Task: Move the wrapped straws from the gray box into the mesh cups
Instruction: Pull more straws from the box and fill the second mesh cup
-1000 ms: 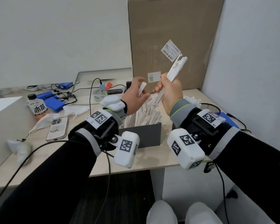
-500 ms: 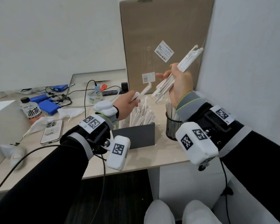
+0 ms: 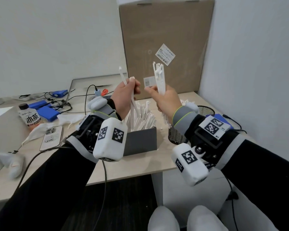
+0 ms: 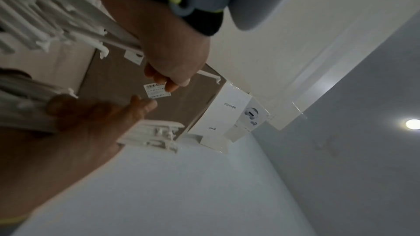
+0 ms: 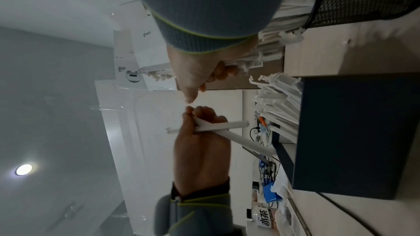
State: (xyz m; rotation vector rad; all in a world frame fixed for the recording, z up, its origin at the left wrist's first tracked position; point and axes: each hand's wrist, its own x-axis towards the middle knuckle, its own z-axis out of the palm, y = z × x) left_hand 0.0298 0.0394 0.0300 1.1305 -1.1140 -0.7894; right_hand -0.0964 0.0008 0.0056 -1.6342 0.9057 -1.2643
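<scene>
My left hand [image 3: 128, 91] is raised above the gray box [image 3: 141, 142] and pinches two wrapped straws [image 3: 133, 104], whose lower ends hang over the box. Just to its right, my right hand [image 3: 159, 96] grips an upright bundle of wrapped straws [image 3: 160, 77]. Many more straws [image 3: 143, 116] stand in the box. One mesh cup [image 3: 175, 136] shows partly under my right wrist, and a second mesh cup [image 3: 205, 110] stands behind it. The right wrist view shows the left hand [image 5: 202, 141] holding its straws [image 5: 222, 126] beside the gray box [image 5: 352, 132].
A tall cardboard box [image 3: 165, 44] leans on the wall behind the hands. A wall closes the right side. To the left lie a drink bottle [image 3: 31, 117], a phone [image 3: 52, 137], blue packs [image 3: 47, 112], cables and crumpled tissues. The table's front edge [image 3: 132, 172] is near.
The left hand has risen from the box with straws in it. The right hand has swung its bundle from a rightward tilt to upright and come close to the left hand.
</scene>
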